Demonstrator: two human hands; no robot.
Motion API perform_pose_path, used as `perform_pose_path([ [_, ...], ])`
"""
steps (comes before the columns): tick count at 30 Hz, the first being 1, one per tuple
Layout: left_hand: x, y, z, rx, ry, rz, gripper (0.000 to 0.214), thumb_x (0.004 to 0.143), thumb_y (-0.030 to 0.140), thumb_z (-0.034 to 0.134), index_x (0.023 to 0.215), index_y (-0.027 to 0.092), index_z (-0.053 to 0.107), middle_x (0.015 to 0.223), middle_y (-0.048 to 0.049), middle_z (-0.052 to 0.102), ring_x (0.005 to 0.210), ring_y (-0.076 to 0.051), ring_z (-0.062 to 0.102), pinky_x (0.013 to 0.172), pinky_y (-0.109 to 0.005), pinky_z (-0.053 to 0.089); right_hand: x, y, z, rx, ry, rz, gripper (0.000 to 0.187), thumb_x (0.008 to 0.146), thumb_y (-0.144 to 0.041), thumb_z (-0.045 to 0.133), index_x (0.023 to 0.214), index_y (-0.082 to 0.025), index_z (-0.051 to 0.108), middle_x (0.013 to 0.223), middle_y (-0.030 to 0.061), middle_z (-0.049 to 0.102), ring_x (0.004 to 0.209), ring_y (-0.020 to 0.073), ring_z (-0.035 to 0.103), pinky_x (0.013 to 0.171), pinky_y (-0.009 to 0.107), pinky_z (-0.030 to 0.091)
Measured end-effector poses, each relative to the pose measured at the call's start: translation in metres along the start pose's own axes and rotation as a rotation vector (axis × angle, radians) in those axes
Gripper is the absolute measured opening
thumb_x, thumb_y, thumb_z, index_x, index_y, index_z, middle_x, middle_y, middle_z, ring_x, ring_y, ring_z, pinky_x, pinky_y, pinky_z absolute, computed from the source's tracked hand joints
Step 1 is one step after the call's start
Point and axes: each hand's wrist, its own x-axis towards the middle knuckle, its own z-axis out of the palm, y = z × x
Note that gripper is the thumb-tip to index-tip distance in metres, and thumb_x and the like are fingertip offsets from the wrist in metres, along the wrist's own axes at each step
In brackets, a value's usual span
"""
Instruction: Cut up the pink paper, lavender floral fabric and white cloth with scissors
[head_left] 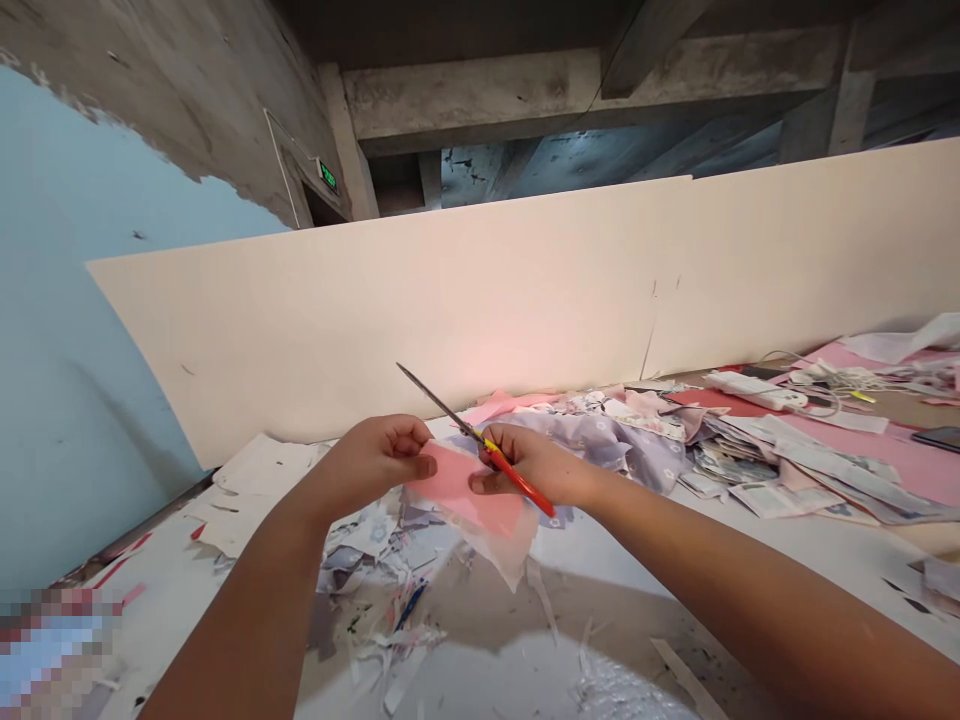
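left hand: closed, pinching pink paper between both hands; right hand: gripping red-handled scissors, blades together above paper; progress: paper scraps already lie below hands, pink paper remains held

even indoor light; right arm casts soft shadow on table; edges bowed; lower-left pixelated

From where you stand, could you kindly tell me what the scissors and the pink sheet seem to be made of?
The scissors' blades look like grey steel, from their dull metallic sheen; the grip looks like red plastic, smooth and glossy. The pink sheet seems to be matte paper or thin card, flat and unshiny, though the look cannot settle which.
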Motion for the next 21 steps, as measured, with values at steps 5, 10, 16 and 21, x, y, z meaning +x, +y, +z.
perform_pose_path([
  [5, 0.000, 0.000, -0.001, -0.021, 0.006, -0.025, 0.017, 0.059, 0.030, 0.067, 0.067, 0.020, 0.056, 0.054, 0.0046, 0.050, 0.051, -0.009, 0.043, 0.046, -0.020, 0.028, 0.001, 0.001, -0.001, 0.096, -0.026, 0.029, 0.043, 0.057, -0.033, 0.070, 0.066, -0.020, 0.030, 0.060, -0.0076, 0.031, 0.054, 0.0077, 0.041, 0.054, 0.021, 0.033],
  [10, 0.002, -0.001, -0.001, -0.053, 0.009, -0.056, 0.020, 0.058, 0.031, 0.068, 0.072, 0.019, 0.060, 0.057, 0.0030, 0.052, 0.054, -0.010, 0.045, 0.050, -0.021, 0.032, 0.003, 0.003, 0.000, 0.204, -0.033, 0.044, 0.047, 0.051, -0.027, 0.075, 0.066, -0.020, 0.030, 0.060, -0.0084, 0.031, 0.056, 0.0084, 0.046, 0.059, 0.022, 0.038],
  [16, 0.008, -0.005, 0.007, -0.139, 0.018, -0.016, 0.023, 0.064, 0.036, 0.062, 0.077, 0.019, 0.054, 0.061, 0.0037, 0.047, 0.053, -0.009, 0.042, 0.048, -0.019, 0.030, 0.005, 0.005, -0.001, 0.135, 0.058, 0.055, 0.046, 0.052, -0.027, 0.074, 0.066, -0.020, 0.032, 0.058, -0.0087, 0.031, 0.052, 0.0066, 0.038, 0.055, 0.021, 0.034],
  [21, 0.009, -0.009, 0.012, -0.032, 0.023, -0.025, 0.023, 0.072, 0.040, 0.052, 0.084, 0.021, 0.050, 0.056, 0.0062, 0.042, 0.046, -0.007, 0.033, 0.044, -0.019, 0.024, 0.005, 0.004, -0.002, 0.059, 0.117, 0.066, 0.044, 0.052, -0.029, 0.074, 0.066, -0.020, 0.032, 0.057, -0.0084, 0.032, 0.051, 0.0065, 0.033, 0.050, 0.020, 0.029],
])
